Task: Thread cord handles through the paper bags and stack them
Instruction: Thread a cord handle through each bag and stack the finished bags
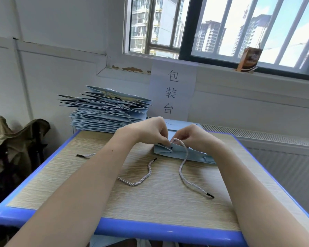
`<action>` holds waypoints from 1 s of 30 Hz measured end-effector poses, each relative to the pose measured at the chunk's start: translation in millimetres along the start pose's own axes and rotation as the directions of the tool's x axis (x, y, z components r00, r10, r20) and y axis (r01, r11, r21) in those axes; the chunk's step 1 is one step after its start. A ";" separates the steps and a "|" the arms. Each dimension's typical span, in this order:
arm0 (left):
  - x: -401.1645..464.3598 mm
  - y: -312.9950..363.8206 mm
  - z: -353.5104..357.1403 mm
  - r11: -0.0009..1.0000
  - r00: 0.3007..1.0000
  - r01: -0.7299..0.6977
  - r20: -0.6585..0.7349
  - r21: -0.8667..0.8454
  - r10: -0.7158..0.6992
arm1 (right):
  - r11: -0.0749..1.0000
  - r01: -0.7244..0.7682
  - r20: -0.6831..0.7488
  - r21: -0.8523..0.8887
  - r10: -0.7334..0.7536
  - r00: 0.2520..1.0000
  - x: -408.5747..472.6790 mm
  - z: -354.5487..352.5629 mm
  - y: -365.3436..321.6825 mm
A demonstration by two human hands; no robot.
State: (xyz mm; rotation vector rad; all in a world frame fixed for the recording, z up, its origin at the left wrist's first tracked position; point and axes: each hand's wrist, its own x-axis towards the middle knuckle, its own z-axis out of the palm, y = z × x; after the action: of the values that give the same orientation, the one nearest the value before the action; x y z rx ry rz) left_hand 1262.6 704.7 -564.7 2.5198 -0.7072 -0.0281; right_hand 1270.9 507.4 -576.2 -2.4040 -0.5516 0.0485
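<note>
Threading item: left hand (153,132) and right hand (191,138), close together, pinch a flat pale-blue paper bag (178,153) at its top edge on the wood-grain table (150,198). White twisted cord handle (183,168) trails loose from it. Risk: cord tip slipping back out, if pinch slackens.

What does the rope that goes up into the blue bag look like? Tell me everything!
The cord is a pale, twisted rope with a black tip at its free end. It arcs up at the mouth of the light blue paper bag, where the left hand and right hand pinch around it, then drops over the bag's side and curves across the wooden tabletop, ending near the right forearm.
</note>
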 end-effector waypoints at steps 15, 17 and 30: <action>11.0 -8.0 4.3 0.997 0.944 -0.047 -0.323 0.062 0.064 | 0.992 0.107 -0.048 0.063 -0.105 0.993 -2.9 -8.0 1.3; 9.6 -2.6 6.0 0.993 0.902 -0.073 -0.418 0.092 0.105 | 0.986 0.133 -0.102 0.102 -0.123 0.987 0.3 -6.4 4.3; 23.8 1.5 25.7 0.989 0.899 0.119 -0.433 0.084 -0.072 | 0.990 0.102 -0.363 0.096 -0.060 0.930 11.4 5.7 9.5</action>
State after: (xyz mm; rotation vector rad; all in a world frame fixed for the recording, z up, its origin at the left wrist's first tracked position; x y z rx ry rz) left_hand 1278.4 679.7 -583.5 2.5311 -0.4120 0.5302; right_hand 1283.9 508.9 -585.3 -2.2043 -0.4606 -0.3802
